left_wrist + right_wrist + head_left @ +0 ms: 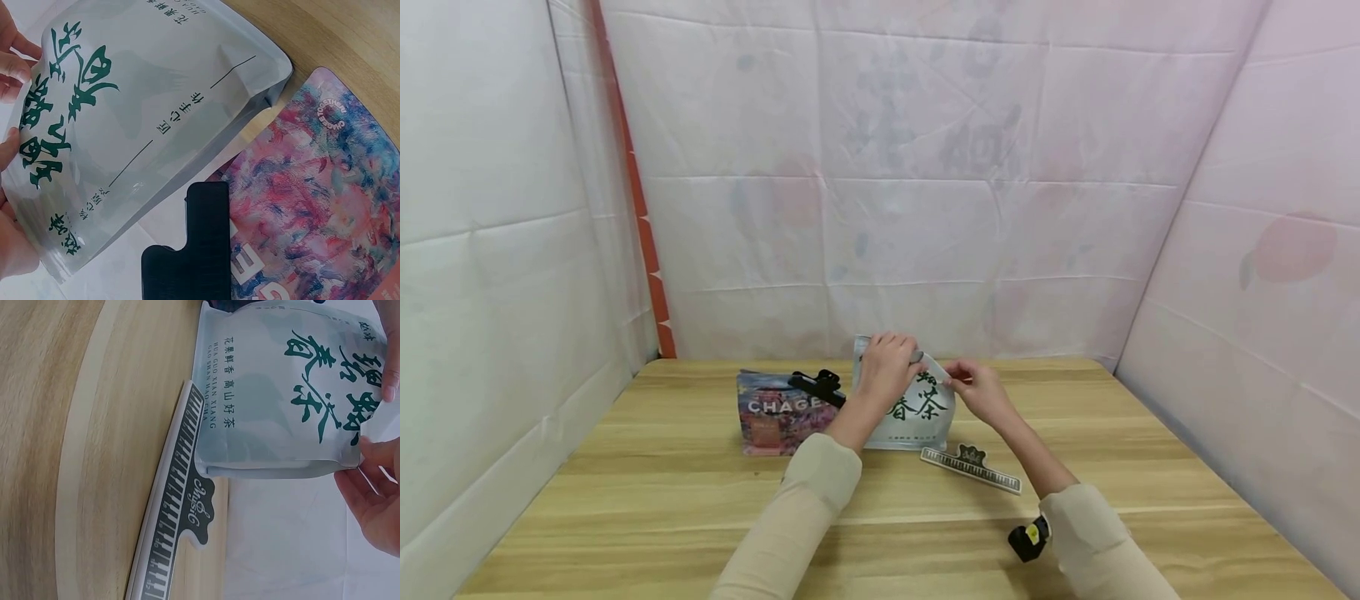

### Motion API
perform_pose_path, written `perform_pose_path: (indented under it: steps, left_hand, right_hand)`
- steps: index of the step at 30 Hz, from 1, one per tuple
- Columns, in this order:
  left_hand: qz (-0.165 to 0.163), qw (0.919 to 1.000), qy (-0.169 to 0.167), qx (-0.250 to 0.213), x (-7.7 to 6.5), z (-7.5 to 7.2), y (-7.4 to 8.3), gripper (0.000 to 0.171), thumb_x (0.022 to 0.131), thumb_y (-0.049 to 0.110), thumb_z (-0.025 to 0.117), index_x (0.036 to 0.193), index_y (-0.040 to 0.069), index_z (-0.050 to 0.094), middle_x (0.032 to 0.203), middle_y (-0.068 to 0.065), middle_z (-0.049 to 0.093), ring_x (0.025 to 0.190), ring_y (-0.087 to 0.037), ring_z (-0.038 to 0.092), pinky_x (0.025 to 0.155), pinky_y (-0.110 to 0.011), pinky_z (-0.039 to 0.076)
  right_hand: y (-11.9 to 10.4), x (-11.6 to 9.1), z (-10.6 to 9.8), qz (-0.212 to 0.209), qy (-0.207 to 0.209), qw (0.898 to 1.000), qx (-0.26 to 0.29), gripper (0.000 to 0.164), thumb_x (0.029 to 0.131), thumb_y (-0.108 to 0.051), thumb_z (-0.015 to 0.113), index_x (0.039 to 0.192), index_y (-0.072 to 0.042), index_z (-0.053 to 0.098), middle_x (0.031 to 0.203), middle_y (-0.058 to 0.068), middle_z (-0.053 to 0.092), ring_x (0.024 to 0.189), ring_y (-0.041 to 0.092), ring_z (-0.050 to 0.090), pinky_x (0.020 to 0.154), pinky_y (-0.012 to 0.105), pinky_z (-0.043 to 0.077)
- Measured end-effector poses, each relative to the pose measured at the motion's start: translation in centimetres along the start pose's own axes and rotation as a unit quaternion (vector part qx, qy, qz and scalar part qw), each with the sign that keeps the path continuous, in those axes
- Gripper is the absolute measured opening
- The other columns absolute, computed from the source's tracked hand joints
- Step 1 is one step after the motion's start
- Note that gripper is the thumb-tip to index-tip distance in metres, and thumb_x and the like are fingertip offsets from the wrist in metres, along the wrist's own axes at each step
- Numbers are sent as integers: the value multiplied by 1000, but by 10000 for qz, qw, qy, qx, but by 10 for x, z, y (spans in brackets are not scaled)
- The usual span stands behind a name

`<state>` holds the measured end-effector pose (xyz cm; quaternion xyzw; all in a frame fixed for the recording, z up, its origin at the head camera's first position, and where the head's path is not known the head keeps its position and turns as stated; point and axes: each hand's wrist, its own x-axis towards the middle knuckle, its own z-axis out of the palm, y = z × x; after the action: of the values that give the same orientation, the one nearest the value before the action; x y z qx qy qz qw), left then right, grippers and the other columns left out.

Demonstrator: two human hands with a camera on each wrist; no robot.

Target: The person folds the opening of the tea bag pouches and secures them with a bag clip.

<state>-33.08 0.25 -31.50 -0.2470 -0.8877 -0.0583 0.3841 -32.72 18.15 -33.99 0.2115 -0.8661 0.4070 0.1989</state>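
A pale silver tea bag (925,427) with green Chinese lettering stands upright on the table. My left hand (886,367) grips its top edge from above. At the bag's upper right side edge, my right hand (981,390) pinches the corner between thumb and fingers. The top corner slopes down between the hands, and in the right wrist view a white flap (381,419) shows there. Lying in front of the bag is a long clip (972,468) with a piano-key pattern and "Music" on its dark handle.
Left of the tea bag stands a colourful CHAGEE bag (767,427), with a black clip (820,386) at its top. A small black block (1028,537) with a yellow mark is beside the right cuff. White cloth walls (925,233) bound the wooden table (662,500).
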Motion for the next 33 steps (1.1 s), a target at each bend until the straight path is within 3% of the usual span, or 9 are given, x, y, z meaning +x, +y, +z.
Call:
perform_pose_path:
  steps: [8, 25, 33]
  left_hand:
    - [-84, 9997, -227, -5, -2, 0, 0, 28, 81, 40, 67, 93, 16, 64, 87, 6, 62, 82, -12, 53, 75, -26, 38]
    - [-85, 9999, 35, -107, -1, 4, 1, 23, 81, 36, 69, 86, 15, 63, 83, 5, 61, 79, -13, 53, 73, -27, 38]
    - [-114, 9998, 50, -136, 1, 2, 1, 23, 80, 37, 69, 87, 15, 64, 84, 5, 61, 79, -13, 53, 72, -27, 38]
  right_hand:
    - [3, -3, 0, -141, -205, 9997, -21, 13, 82, 9, 62, 95, 7, 65, 87, 14, 64, 82, 28, 61, 75, 43, 50]
    - [1, 1, 8, 145, 415, 9985, -323, 6, 81, 10, 61, 80, 4, 63, 74, 10, 62, 71, 25, 59, 69, 42, 50]
    - [-5, -2, 0, -87, 69, 9999, -21, 11, 82, 10, 62, 93, 10, 62, 84, 17, 63, 80, 32, 61, 74, 43, 50]
